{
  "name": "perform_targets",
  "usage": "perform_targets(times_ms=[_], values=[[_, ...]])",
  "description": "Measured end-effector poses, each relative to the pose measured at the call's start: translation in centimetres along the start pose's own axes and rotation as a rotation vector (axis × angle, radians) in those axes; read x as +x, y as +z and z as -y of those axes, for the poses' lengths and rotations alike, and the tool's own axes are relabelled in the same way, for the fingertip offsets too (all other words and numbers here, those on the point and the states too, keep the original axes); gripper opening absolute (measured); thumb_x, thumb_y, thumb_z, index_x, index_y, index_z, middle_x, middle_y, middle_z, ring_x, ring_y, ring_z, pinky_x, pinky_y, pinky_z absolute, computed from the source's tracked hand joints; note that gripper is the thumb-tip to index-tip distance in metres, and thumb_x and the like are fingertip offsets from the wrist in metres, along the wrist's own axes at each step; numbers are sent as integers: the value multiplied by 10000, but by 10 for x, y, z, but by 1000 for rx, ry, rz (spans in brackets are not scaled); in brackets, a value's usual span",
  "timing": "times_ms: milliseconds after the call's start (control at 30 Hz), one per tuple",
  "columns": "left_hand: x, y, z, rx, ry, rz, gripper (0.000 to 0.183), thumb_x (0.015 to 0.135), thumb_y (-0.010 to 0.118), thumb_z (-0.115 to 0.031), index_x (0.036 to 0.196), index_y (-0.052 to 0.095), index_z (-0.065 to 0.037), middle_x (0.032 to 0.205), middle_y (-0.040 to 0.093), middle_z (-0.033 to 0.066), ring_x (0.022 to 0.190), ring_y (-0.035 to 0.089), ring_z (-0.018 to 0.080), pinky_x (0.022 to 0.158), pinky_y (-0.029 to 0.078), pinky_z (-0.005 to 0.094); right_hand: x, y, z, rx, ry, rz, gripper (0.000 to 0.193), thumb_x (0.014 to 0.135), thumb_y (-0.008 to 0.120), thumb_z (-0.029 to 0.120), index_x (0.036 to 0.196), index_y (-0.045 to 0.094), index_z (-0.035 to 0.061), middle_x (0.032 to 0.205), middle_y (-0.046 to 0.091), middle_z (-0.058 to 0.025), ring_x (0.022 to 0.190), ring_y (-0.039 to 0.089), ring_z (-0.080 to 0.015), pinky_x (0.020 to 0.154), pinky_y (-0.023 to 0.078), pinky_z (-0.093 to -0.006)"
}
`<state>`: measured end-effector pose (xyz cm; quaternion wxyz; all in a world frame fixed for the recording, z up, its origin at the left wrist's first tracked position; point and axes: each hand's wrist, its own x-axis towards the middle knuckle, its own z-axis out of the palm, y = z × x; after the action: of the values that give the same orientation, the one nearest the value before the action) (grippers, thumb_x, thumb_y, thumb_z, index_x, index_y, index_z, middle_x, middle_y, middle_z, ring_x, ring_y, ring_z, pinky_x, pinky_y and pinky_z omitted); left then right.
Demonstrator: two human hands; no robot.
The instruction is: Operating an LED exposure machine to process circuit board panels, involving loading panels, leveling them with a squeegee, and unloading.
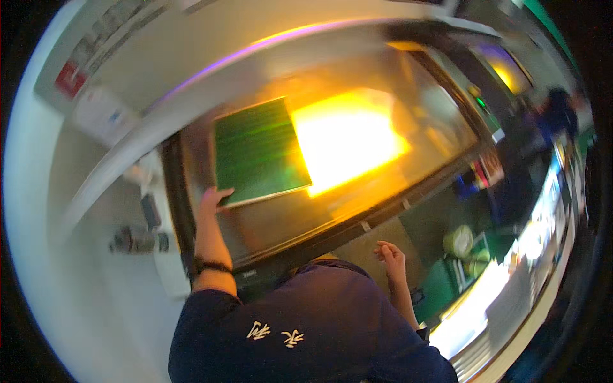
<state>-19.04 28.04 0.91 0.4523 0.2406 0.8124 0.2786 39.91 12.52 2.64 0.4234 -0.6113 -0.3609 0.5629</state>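
Note:
A flat green rectangular panel (pixel 258 150) with a pale edge lies over the left part of a framed bed (pixel 255 237). My left hand (pixel 216 199) grips the panel's near left corner. Its thumb lies on the green face, and the other fingers are mostly hidden. Beside the panel's right edge is a glaring yellow-white light patch (pixel 351 143). My right hand (pixel 391 258) hangs in front of the bed's near edge, apart from the panel. Its fingers are curled in, and nothing shows in them.
A dark bottle-like object (pixel 137 240) stands on the left. At the right are a green surface (pixel 437 290) with a roll of tape (pixel 458 241) and a brightly lit table (pixel 472 322). Another person (pixel 559 115), blurred, is at the far right.

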Motion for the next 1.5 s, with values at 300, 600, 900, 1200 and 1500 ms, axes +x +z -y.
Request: perform_targets(times_ms=[300, 600, 900, 1200, 1500], values=[[-147, 178, -14, 451, 1055, 164, 388, 915, 595, -60, 1286, 531, 34, 1252, 553, 186, 1157, 530, 306, 1036, 410, 416, -140, -22, -42, 339, -21, -285, 371, 995, 521, 279, 1260, 582, 26, 1066, 672, -65, 892, 627, -149, 809, 501, -293], [-431, 322, 12, 455, 771, 1599, 436, 797, 665, -102, 1203, 587, 36, 1125, 644, 130, 980, 617, 217, 875, 493, 348, -399, -30, -166, 1093, -222, -618, 469, 972, 540, 365, 1286, 548, 16, 1191, 637, -126, 985, 633, -238, 844, 496, -368], [-668, 416, 170, 764, 961, 2147, 606, 870, 690, -192, 1387, 431, -14, 1304, 585, 122, 1125, 601, 256, 988, 438, 398, -534, 114, -267, 1358, -54, -1550, 291, 972, 572, 192, 1195, 569, 5, 1047, 662, -109, 854, 651, -204, 719, 552, -343], [-800, 376, 252, 1076, 35, 2472, 360, 971, 543, -221, 1203, 574, 52, 1141, 653, 137, 1040, 640, 207, 926, 502, 371, -536, 56, -266, 1278, -145, -1924, 411, 933, 607, 452, 1001, 619, 46, 743, 677, -78, 572, 622, -143, 515, 494, -279], [-633, 399, 107, 429, 20, 2235, 320, 930, 562, -104, 1201, 575, 65, 1138, 661, 138, 1009, 658, 210, 914, 513, 339, -534, 68, -282, 727, -30, -1254, 504, 982, 471, 489, 1143, 631, 39, 804, 693, -60, 548, 537, -71, 487, 403, -222]])
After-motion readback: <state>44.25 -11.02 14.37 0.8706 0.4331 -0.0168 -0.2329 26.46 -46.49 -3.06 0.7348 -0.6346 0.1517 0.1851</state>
